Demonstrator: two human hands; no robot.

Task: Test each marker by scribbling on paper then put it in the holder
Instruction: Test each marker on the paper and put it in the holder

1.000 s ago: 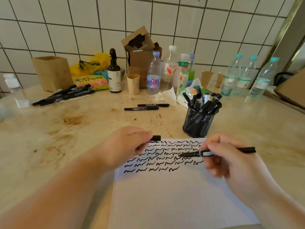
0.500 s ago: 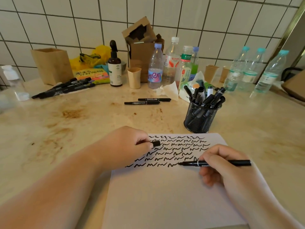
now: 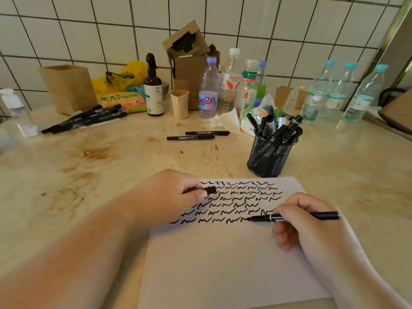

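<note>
A white sheet of paper (image 3: 223,264) lies in front of me, its top part covered with rows of black scribbles. My right hand (image 3: 305,224) grips an uncapped black marker (image 3: 321,216) with its tip touching the end of the lowest scribble row. My left hand (image 3: 169,197) rests on the paper's left edge and pinches the marker's black cap (image 3: 211,190). A black mesh holder (image 3: 268,157) with several markers stands just beyond the paper. Two black markers (image 3: 196,135) lie loose further back. A pile of black markers (image 3: 84,118) lies at the far left.
Against the tiled wall stand a wooden box (image 3: 69,88), a brown spray bottle (image 3: 153,90), a beige cup (image 3: 180,104), an open cardboard box (image 3: 187,63) and several plastic bottles (image 3: 229,81). A crumpled tissue (image 3: 225,122) lies behind the holder. The counter (image 3: 89,166) is stained.
My right hand has brought the marker down and left until its tip meets the lowest row of scribbles. The left hand keeps hold of the cap in the same spot.
</note>
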